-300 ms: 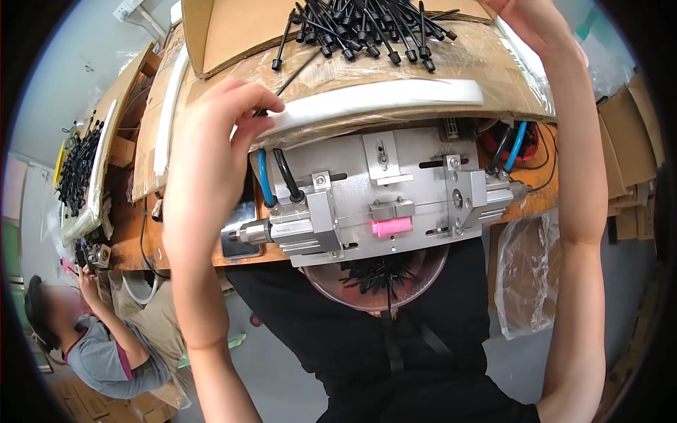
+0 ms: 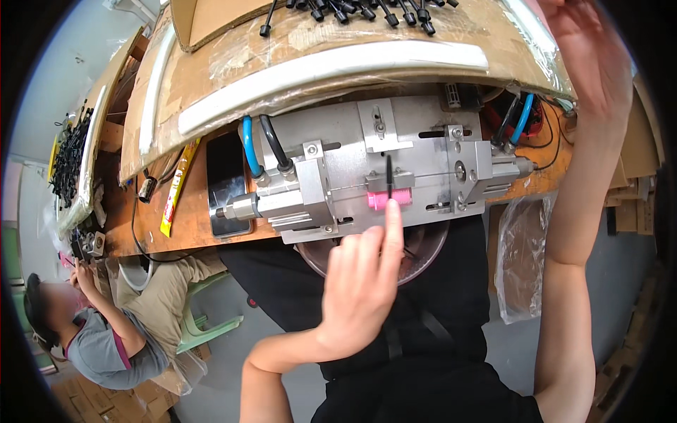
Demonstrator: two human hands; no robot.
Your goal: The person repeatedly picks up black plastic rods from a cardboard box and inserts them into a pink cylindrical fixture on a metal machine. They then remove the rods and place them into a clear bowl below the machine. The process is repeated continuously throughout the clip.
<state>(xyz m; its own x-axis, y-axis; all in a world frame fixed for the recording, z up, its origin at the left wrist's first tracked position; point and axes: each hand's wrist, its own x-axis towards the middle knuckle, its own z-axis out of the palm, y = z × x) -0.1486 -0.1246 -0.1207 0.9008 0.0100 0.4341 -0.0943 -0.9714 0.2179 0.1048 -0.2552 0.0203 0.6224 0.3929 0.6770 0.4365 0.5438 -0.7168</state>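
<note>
At twelve o'clock from the nearer left hand [image 2: 358, 285], the rod [image 2: 389, 176] runs twelve-to-six; whether this or the right hand [image 2: 591, 60] grips anything, one cannot tell.

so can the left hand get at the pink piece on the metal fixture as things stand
Most likely yes: the left hand has its index finger extended to the near edge of the pink piece, with nothing apparent between them, though a slim black piece seems to cross it.

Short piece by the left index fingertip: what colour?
Bright pink; the head view shows the short piece best.
</note>
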